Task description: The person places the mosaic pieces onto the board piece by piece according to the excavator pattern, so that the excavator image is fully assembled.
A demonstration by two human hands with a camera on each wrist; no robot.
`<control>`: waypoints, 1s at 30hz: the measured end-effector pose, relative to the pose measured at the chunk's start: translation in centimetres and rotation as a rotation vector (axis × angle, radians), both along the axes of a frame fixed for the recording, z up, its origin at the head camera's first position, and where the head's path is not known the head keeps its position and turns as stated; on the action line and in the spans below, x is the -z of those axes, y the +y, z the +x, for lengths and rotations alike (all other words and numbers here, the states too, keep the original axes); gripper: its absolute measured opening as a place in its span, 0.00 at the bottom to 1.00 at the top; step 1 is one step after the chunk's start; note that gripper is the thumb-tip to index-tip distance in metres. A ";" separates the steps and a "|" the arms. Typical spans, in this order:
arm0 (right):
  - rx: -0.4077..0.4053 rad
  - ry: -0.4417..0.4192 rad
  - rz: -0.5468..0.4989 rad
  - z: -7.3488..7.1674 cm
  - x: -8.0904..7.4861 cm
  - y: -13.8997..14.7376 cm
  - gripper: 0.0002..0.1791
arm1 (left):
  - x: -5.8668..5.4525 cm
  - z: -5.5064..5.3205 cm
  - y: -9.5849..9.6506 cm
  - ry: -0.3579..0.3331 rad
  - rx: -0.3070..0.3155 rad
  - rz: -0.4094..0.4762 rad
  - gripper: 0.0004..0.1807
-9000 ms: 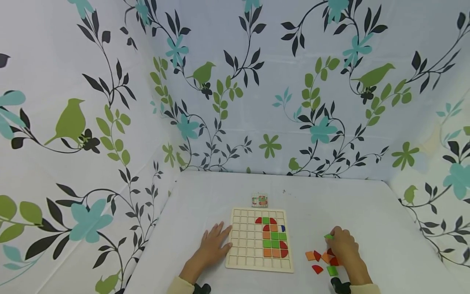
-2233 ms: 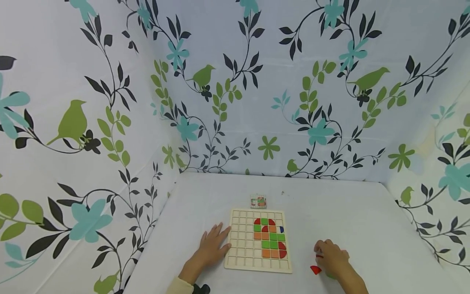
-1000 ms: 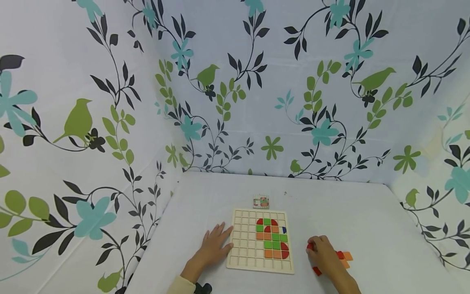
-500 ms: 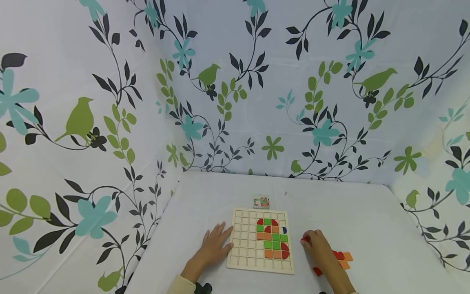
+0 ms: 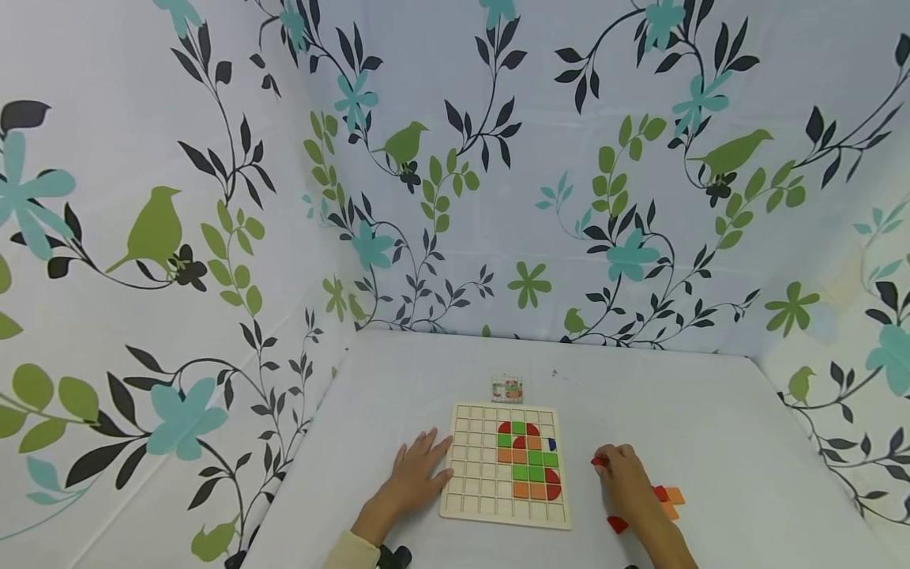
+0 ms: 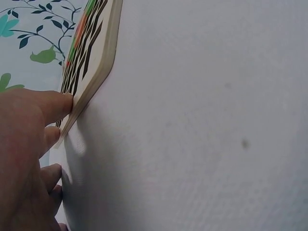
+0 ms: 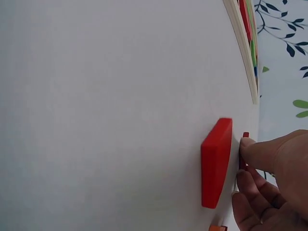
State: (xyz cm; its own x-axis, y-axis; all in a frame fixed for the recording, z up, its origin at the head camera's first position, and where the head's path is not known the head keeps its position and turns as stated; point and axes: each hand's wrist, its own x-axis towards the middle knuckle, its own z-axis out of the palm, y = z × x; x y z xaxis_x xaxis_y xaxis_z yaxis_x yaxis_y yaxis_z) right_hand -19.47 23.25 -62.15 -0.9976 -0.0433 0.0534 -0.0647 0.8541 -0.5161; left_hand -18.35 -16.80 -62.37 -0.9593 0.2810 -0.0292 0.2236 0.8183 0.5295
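Observation:
In the head view my left hand (image 5: 415, 480) lies with fingers spread at the left edge of a pale wooden grid board (image 5: 475, 474); the left wrist view shows the thumb (image 6: 60, 107) touching the board's edge. Red, green and orange tiles fill part of the grid's right side, plus a small blue piece (image 5: 551, 445). My right hand (image 5: 629, 486), right of the board, pinches a red tile (image 7: 246, 135) between thumb and fingers. Another red quarter-round tile (image 7: 216, 163) lies on the table just below that hand.
Loose orange tiles (image 5: 670, 511) and a red tile (image 5: 660, 493) lie right of the right hand, partly behind its forearm. A small patterned card (image 5: 507, 389) sits beyond the board's far edge. Patterned cloth (image 5: 441, 197) hangs behind and beside the white table.
Nine seconds ago the right hand held a green tile; since then a green and an orange tile have appeared on the pattern's left side. The right hand now holds a red tile. The left hand stays.

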 end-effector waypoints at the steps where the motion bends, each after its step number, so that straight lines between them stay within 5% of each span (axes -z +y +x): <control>1: -0.001 0.009 -0.004 -0.2 0.1 0.1 0.11 | 0.0 0.0 0.0 -0.001 -0.002 -0.004 0.34; 7: -0.010 0.023 -0.026 -1.4 0.4 -0.2 0.13 | 0.2 -0.2 0.0 -0.004 -0.004 -0.001 0.34; 14: -0.073 0.085 0.004 -1.9 -1.4 -4.0 0.14 | 0.1 -0.1 -0.1 -0.009 0.001 -0.003 0.34; 23: -0.277 0.176 0.077 -1.1 -1.9 -10.2 0.13 | 0.0 -0.2 -0.1 -0.003 0.007 0.004 0.34; 30: -0.455 0.237 0.052 -0.6 -1.2 -12.3 0.10 | -0.1 -0.1 -0.1 -0.016 0.004 -0.004 0.34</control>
State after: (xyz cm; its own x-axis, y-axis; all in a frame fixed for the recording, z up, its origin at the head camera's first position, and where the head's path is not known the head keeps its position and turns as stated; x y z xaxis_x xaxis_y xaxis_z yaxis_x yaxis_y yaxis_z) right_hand -20.04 10.96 -60.93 -0.8378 -0.4791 0.2618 -0.5459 0.7364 -0.3995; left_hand -18.47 -16.94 -62.30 -0.9575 0.2847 -0.0454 0.2187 0.8197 0.5295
